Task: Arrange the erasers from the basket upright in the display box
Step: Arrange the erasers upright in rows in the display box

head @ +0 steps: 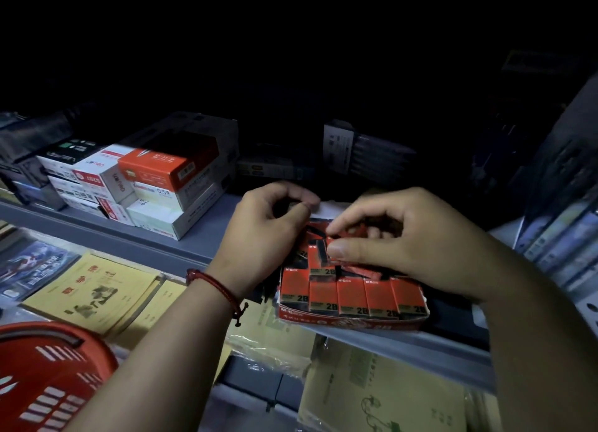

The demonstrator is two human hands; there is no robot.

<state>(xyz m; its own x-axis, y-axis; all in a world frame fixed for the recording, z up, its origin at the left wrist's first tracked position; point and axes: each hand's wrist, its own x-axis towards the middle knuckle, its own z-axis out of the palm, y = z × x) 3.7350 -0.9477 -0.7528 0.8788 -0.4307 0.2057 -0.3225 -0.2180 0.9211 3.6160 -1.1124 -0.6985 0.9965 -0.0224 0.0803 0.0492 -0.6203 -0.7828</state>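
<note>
Right grip: the right hand (388,240) pinches one red eraser (318,256) narrowly between thumb and forefinger, over the middle of the box.
Left grip: the left hand (271,227) is curled, thumb tip meeting forefinger near the box's far left corner. The light is too dim to tell whether it holds anything.
Eraser's lie: straight under the right grip, long axis near upright but a little tilted. The right hand is nearer, the left just beside.
Behind it: loose erasers (359,271) lie slanted or flat, not yet stood up.
Front row: the front row (352,297) stands upright, sides touching, against the front wall.
Display box: the display box (352,323) sits at the edge of the shelf (155,240).
Basket: the red basket (48,383) sits low left, well apart, contents hidden.
Next move, judged: straighten the held eraser and seat it behind the front row.
</note>
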